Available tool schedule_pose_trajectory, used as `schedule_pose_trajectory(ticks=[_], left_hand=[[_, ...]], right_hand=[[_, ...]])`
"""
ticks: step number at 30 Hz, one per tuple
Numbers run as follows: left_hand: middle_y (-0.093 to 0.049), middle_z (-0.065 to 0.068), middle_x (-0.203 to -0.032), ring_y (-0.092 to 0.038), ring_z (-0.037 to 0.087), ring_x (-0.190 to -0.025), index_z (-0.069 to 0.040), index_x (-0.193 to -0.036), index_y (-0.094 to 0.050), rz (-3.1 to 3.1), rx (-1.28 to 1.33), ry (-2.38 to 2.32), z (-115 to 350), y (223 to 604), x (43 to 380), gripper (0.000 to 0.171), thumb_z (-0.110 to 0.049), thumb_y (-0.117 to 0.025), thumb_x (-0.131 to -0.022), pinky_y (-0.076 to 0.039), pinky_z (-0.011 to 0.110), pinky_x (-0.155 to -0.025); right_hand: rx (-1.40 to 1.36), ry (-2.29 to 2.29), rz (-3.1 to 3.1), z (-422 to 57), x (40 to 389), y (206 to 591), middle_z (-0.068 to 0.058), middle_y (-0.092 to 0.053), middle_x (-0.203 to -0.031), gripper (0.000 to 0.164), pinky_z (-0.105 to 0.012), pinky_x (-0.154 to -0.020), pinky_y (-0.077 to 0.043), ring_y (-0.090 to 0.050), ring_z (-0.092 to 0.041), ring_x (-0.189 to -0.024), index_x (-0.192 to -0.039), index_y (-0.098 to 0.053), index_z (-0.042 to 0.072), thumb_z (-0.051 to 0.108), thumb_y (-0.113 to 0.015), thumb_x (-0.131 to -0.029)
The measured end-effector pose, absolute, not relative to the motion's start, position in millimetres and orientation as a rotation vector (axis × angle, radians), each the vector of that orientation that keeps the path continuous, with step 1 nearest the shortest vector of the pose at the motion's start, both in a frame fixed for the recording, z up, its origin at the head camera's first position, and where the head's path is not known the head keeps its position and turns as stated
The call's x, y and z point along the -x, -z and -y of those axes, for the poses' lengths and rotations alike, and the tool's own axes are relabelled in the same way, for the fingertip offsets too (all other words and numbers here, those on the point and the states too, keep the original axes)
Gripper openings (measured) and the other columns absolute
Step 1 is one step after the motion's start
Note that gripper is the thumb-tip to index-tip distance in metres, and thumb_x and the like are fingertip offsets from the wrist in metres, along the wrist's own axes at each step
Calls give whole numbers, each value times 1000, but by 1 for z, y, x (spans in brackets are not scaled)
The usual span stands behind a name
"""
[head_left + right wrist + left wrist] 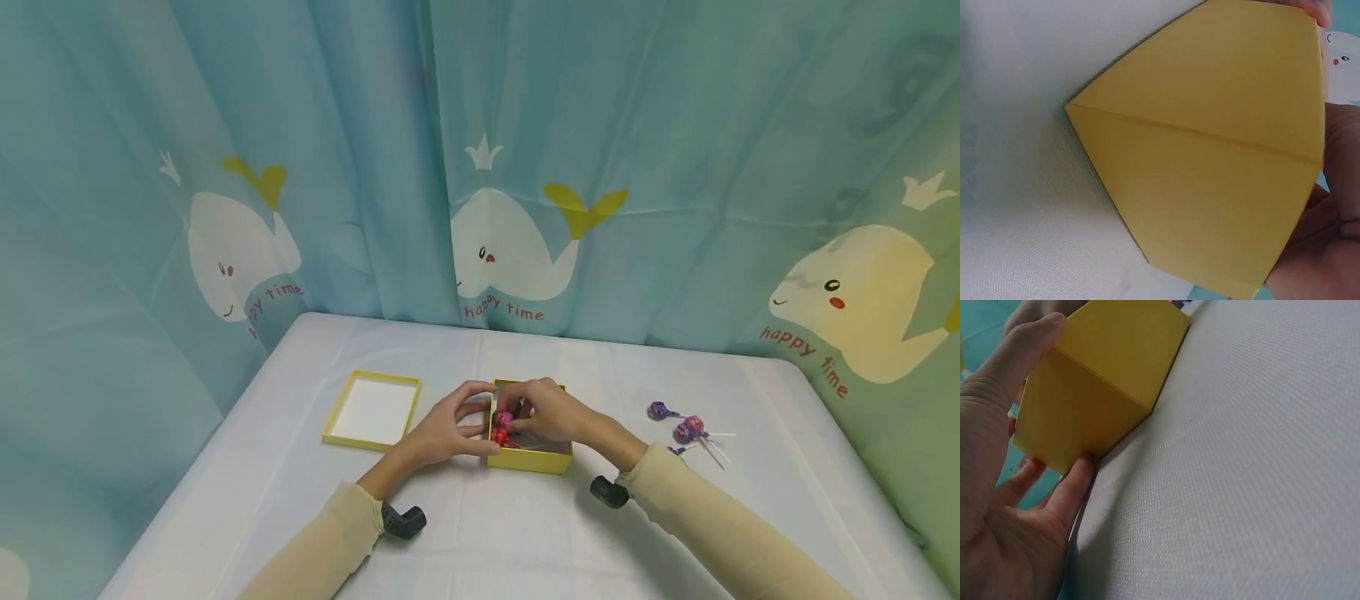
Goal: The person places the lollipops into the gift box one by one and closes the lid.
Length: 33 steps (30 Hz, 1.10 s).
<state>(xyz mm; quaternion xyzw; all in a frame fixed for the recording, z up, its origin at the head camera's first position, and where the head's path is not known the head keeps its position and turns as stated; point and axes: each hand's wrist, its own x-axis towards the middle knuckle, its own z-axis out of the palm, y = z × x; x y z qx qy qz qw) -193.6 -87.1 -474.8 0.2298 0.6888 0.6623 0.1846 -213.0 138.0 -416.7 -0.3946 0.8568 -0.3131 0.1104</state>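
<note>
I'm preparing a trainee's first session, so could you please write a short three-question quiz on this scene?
1. Multiple choice: where are the fingers of the right hand?
A) flat on the tablecloth
B) inside the yellow box
C) against the curtain
2. True or false: the lid is fitted on the yellow box.
3. Fill in the blank: seen from the head camera, the loose lollipops lie to the ____ of the yellow box.

Key:
1. B
2. False; the lid lies apart, left of the yellow box.
3. right
</note>
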Motion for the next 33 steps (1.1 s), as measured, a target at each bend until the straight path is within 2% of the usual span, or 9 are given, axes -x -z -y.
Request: schedule_pose_trajectory(ticks=[12, 21, 28, 33], left_hand=[[-37, 0, -150, -41, 25, -136, -22, -141, -42, -1939, -643, -1868, 87, 475, 193, 81, -9, -86, -74, -49, 33, -100], [-37, 0, -150, -41, 25, -136, -23, -141, -42, -1935, -654, -1866, 87, 475, 194, 81, -9, -86, -74, -49, 34, -100], [-37, 1, -150, -41, 25, -136, -22, -142, -41, -1930, -643, -1866, 87, 474, 194, 81, -9, -86, -75, -49, 34, -101], [-36, 1, -151, -40, 26, -137, -20, -143, -41, -1919, -650, -1871, 87, 474, 195, 82, -8, -85, -75, -49, 34, -101]], right_hand=[[1134, 942, -2502, -137, 212, 418, 0, -68, -93, 16, -21, -68, -57, -65, -13, -77, -100, -70, 9, 4, -75, -85], [1127, 958, -2501, -136, 213, 419, 1, -68, -95, 17, -26, -69, -58, -65, -12, -76, -101, -70, 9, 4, -75, -85], [1145, 960, -2494, -139, 214, 420, 1, -68, -98, 20, -22, -68, -57, -65, -11, -77, -105, -70, 8, 5, -75, -86], [1144, 972, -2502, -139, 214, 419, 0, -68, -98, 19, -24, -69, -57, -64, -12, -79, -105, -70, 8, 5, -73, -87]])
